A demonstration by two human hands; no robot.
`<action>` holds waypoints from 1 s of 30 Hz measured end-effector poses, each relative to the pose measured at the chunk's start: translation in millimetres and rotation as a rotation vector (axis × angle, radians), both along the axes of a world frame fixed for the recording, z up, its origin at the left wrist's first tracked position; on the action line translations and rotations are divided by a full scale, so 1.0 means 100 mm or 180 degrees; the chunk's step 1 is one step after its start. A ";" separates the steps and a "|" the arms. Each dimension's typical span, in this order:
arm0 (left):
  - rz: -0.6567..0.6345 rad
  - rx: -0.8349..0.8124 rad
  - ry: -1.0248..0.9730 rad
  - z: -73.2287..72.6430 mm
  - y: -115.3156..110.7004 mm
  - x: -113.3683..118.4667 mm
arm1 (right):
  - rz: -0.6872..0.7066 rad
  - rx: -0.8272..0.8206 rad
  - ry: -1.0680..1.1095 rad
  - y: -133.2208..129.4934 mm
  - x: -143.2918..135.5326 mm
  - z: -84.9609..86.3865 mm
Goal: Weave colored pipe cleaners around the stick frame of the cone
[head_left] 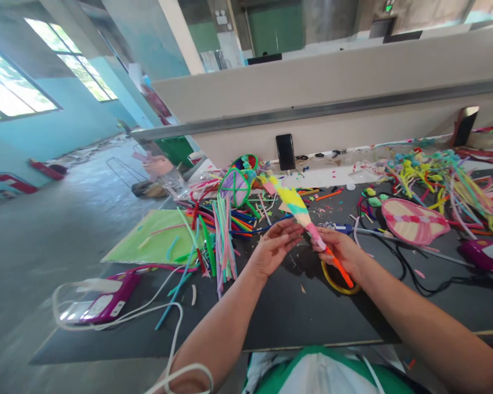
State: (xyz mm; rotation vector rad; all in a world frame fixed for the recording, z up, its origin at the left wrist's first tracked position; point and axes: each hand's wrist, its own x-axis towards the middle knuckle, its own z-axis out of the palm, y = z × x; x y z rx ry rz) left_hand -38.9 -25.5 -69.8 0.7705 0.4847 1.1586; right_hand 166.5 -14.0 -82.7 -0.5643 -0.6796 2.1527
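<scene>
Over the middle of the dark table, a flat, fuzzy pipe-cleaner craft piece [293, 205] is tilted nearly edge-on to me. It runs from yellow and teal through cream and pink to an orange stem. My right hand [340, 250] is closed around the pink part, just above the orange stem. The fingers of my left hand [277, 243] are bent together at the piece's left edge, by the cream part; their exact contact is partly hidden. Beneath the right hand lies a yellow ring [339, 287], partly covered by it.
Loose pipe cleaners [225, 241] and a green sheet [152, 241] lie left. Purple devices [110, 298] with cords sit at both sides. A purple-and-green round craft [235, 187], an upright phone [286, 152] and a pink oval craft [414, 221] lie beyond. A low partition [332, 82] borders the back.
</scene>
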 end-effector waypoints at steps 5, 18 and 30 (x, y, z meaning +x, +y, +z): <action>-0.0341 0.0018 0.0388 -0.01 -0.05 0.10 | 0.0960 0.0024 0.0579 -0.05 0.05 0.02; 0.0060 -0.0402 0.0036 0.01 -0.04 0.16 | 0.0665 0.0157 -0.1241 -0.15 -0.20 0.01; 0.0421 -0.0318 0.0102 0.02 -0.03 0.09 | -0.1021 0.0767 -0.0763 0.03 0.09 0.12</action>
